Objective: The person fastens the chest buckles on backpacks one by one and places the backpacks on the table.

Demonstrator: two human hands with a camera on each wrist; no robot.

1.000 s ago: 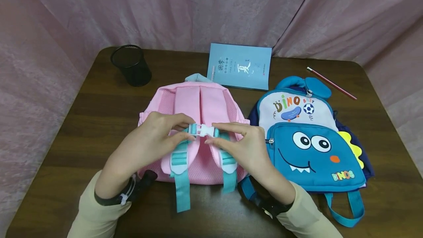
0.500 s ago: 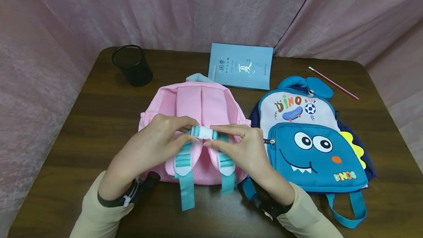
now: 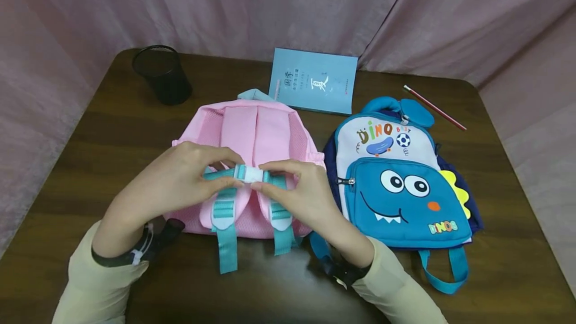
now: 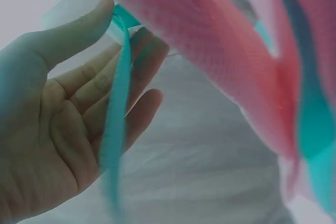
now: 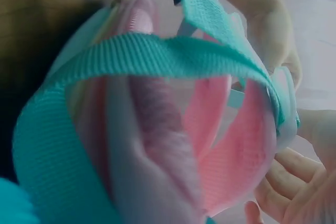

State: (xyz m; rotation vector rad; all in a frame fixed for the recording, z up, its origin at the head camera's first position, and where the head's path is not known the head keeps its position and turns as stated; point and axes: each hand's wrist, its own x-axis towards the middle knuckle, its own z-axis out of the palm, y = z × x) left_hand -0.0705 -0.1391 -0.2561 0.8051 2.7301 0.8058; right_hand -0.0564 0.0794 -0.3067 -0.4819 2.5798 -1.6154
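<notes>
A pink backpack (image 3: 272, 136) lies in the head view with its shoulder straps up and teal webbing hanging at its lower edge. Across the straps sits a white side-release buckle (image 3: 253, 174), its two halves together. My left hand (image 3: 186, 171) pinches the buckle's left end between thumb and fingers. From the other side, my right hand (image 3: 306, 189) pinches its right end. In the left wrist view a teal strap (image 4: 118, 103) dangles past the left hand's palm (image 4: 68, 129). Teal webbing (image 5: 157, 56) crosses the right wrist view, with the right hand (image 5: 302, 182) partly visible behind the bag.
A blue and white dinosaur backpack (image 3: 405, 204) lies just right of the pink one. Behind them are a light blue book (image 3: 313, 81) and a red pencil (image 3: 435, 107). A black mesh pen holder (image 3: 164, 76) stands at the back left of the wooden table (image 3: 90, 154).
The buckle's prongs, visible between the halves one second ago, have gone inside, and the halves meet. Both hands keep their pinch. The whole head view has shifted, placing everything further left.
</notes>
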